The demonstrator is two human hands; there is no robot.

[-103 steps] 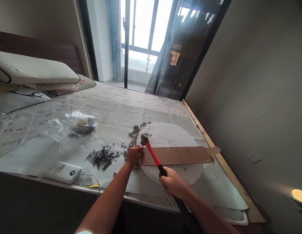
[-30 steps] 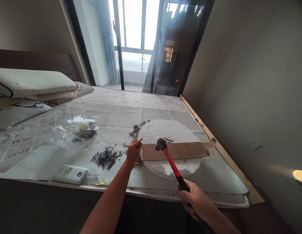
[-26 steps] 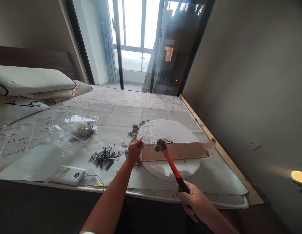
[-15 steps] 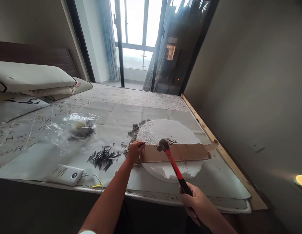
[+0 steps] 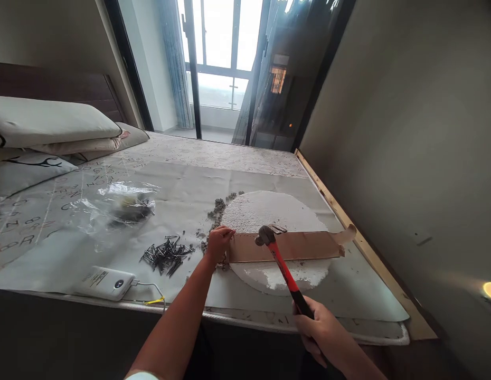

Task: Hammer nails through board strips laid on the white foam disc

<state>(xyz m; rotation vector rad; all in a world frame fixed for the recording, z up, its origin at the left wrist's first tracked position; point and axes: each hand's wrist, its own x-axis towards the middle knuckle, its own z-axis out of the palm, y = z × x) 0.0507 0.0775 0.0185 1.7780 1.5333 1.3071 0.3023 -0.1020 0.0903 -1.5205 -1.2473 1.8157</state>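
Note:
My right hand point(image 5: 319, 330) is closed round the black grip of a claw hammer point(image 5: 285, 274) with a red shaft. The hammer's head hovers over a brown cardboard strip point(image 5: 309, 246), which lies across a round white foam disc point(image 5: 269, 208). At the strip's left end, my left hand point(image 5: 220, 241) pinches a small nail point(image 5: 233, 237) against its upper edge, the fingertips hiding most of it. A few loose nails point(image 5: 277, 228) rest on the disc just behind the strip. A pile of nails point(image 5: 166, 255) lies left of my left forearm.
Grey crumbs point(image 5: 218, 207) line the disc's left rim. A clear plastic bag point(image 5: 114, 208) and a white power bank point(image 5: 105, 283) with a cable are on the grey sheet point(image 5: 182, 184) over the mattress. A wooden rail point(image 5: 360, 243) runs along the right wall.
The view has tipped slightly, so everything sits a little higher. Both hands and the hammer keep nearly the same places over the strip.

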